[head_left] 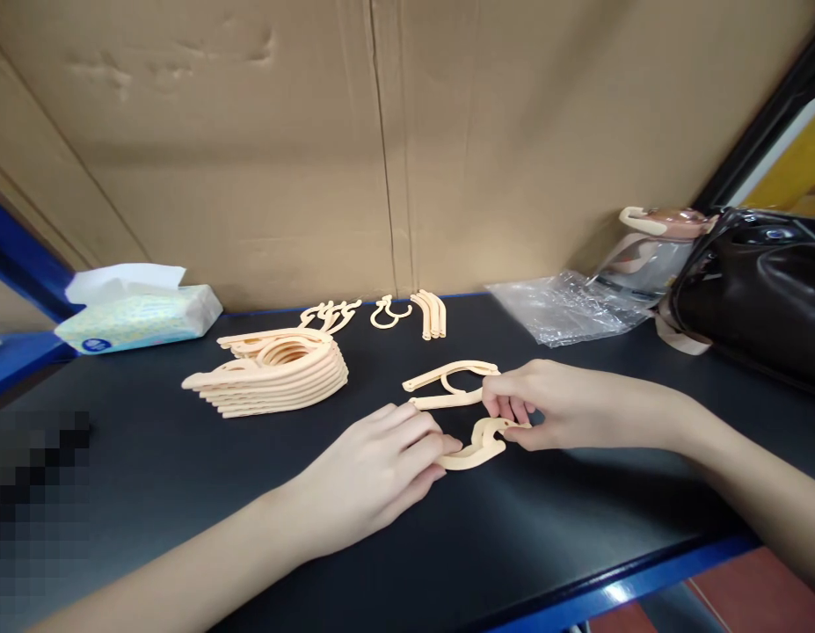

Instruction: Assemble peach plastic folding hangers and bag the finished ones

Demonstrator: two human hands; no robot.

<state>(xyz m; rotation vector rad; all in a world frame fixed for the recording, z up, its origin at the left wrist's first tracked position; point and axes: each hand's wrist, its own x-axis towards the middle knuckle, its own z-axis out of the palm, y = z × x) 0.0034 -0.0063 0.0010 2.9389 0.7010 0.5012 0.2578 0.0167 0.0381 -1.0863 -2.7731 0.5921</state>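
Note:
Both hands meet on a small peach plastic hanger piece (476, 446) lying on the black table (183, 492). My left hand (374, 466) pinches its left end with fingers together. My right hand (545, 406) grips its right end with curled fingers. Just behind it lies another peach hanger part (447, 385), touching my right fingers. A stack of several finished peach hangers (275, 376) sits to the left.
Loose peach hooks (390, 312) and curved arms (432, 315) lie near the cardboard wall. A tissue pack (136, 309) is at far left. A clear plastic bag (558, 306), a bottle (651, 251) and a dark handbag (756, 286) crowd the right.

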